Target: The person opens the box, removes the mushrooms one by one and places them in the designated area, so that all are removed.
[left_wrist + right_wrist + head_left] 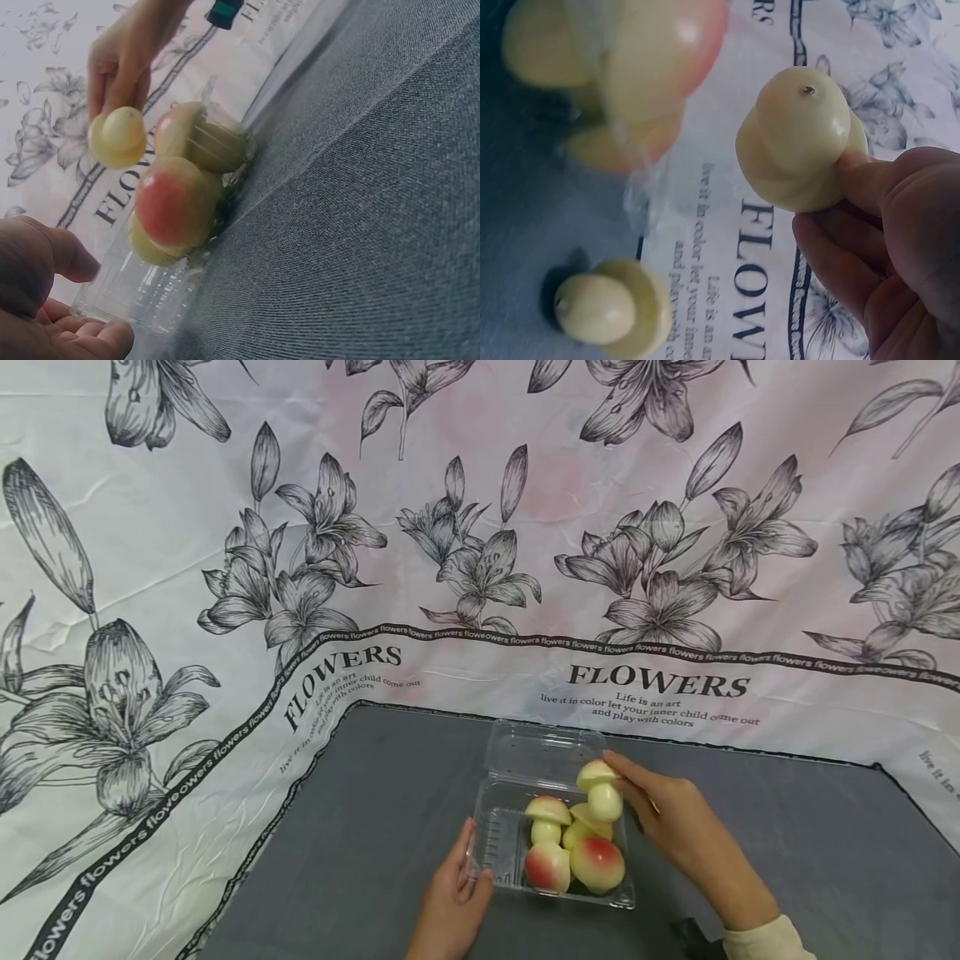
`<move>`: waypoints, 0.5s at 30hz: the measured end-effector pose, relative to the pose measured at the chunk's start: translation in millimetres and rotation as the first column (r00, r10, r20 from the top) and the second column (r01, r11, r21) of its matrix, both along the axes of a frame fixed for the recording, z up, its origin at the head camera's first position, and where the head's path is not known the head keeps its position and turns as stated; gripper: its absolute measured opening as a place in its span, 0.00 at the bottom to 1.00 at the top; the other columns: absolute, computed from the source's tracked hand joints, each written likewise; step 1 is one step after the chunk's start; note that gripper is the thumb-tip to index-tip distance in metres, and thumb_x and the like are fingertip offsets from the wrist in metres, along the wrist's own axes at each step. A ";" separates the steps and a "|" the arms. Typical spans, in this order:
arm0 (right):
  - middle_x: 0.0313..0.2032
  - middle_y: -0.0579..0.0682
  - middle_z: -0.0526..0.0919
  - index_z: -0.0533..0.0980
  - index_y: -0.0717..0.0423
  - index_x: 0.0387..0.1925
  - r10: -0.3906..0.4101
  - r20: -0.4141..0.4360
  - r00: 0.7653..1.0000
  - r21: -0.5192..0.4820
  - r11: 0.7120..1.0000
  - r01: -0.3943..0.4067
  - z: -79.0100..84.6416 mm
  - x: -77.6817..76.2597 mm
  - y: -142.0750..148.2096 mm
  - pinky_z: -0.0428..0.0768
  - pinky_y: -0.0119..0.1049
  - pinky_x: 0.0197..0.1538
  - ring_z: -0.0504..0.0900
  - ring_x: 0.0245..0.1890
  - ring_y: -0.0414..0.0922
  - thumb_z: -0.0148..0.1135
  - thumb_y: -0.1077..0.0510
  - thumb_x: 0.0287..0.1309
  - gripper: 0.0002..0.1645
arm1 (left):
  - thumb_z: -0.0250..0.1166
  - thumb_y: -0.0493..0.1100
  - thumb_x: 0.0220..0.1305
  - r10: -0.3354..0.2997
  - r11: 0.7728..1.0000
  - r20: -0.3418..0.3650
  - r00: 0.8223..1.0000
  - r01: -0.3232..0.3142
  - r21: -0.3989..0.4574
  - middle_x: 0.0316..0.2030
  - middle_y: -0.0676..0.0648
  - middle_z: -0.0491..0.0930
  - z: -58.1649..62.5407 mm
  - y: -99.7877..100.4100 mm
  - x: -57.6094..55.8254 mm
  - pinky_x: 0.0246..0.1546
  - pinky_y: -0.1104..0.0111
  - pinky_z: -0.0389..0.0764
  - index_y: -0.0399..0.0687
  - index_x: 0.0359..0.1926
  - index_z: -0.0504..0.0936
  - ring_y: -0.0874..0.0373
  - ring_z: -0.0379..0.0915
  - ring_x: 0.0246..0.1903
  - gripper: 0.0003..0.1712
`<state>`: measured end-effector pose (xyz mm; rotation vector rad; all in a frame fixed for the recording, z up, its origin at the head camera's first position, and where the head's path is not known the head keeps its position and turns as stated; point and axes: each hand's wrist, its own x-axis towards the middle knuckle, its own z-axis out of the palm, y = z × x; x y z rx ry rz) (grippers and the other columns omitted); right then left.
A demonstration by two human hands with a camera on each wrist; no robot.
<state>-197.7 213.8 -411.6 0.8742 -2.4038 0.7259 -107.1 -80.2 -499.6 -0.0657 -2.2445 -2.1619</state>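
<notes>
Pointing stem nearside, held mushroom (603, 793)

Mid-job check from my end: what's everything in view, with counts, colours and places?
Clear plastic hinged container: one, transparent, on the fabric, lid open at the far side
Glossy mushroom-shaped pieces: four, pale yellow, at least three blushed red, in the container
Held mushroom-shaped piece: one, pale yellow, in the right hand
Loose mushroom-shaped piece: one, pale yellow, outside the container
Woven fabric surface: one, dark grey, beneath the container
Flower-printed sheet: one expanse, white with black print, behind and left
Dark wrist item: one, black and green, at the right wrist
Sleeve: one, cream, right forearm
Left hand: one, bare, holding the container's left edge
Right hand: one, bare, above the container's right side
</notes>
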 end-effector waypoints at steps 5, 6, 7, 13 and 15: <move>0.18 0.31 0.63 0.78 0.54 0.70 -0.042 -0.014 0.999 0.027 0.999 0.042 -6.7 1.1 18.3 0.66 0.29 0.26 0.57 0.16 0.27 0.68 0.70 0.67 0.31 | 0.63 0.34 0.74 -0.010 1.000 0.005 1.000 0.010 0.003 0.81 0.30 0.50 -0.6 0.3 -0.4 0.71 0.51 0.68 0.38 0.84 0.50 0.33 0.53 0.77 0.45; 0.18 0.31 0.62 0.79 0.55 0.69 -0.055 -0.023 0.998 0.033 0.998 0.055 -7.7 1.2 21.8 0.66 0.29 0.26 0.57 0.16 0.27 0.68 0.70 0.67 0.31 | 0.63 0.34 0.74 -0.013 1.000 0.007 1.000 0.013 0.006 0.81 0.30 0.50 -0.6 0.2 -0.6 0.71 0.50 0.68 0.38 0.84 0.50 0.33 0.53 0.77 0.45; 0.18 0.32 0.62 0.79 0.56 0.69 -0.066 -0.032 0.997 0.036 0.997 0.067 -8.6 0.9 25.1 0.66 0.29 0.26 0.57 0.16 0.27 0.68 0.71 0.66 0.31 | 0.63 0.34 0.74 -0.014 1.000 0.009 1.000 0.014 0.006 0.81 0.30 0.50 -0.4 0.1 -0.6 0.71 0.49 0.68 0.38 0.84 0.50 0.32 0.53 0.77 0.45; 0.17 0.34 0.66 0.80 0.57 0.67 -0.118 -0.063 0.991 0.042 0.992 0.121 -11.6 -0.1 39.0 0.67 0.30 0.27 0.58 0.17 0.28 0.70 0.72 0.63 0.31 | 0.62 0.34 0.74 -0.002 1.000 0.004 1.000 0.002 -0.006 0.81 0.31 0.51 0.3 0.8 0.9 0.70 0.50 0.69 0.39 0.84 0.51 0.32 0.54 0.76 0.45; 0.16 0.34 0.62 0.80 0.57 0.67 -0.129 -0.074 0.989 0.035 0.991 0.132 -11.8 -0.3 41.6 0.66 0.30 0.26 0.57 0.16 0.28 0.70 0.72 0.63 0.31 | 0.63 0.34 0.73 0.004 1.000 -0.005 1.000 -0.004 -0.013 0.81 0.31 0.51 0.0 1.4 1.4 0.70 0.50 0.69 0.39 0.84 0.51 0.32 0.55 0.75 0.45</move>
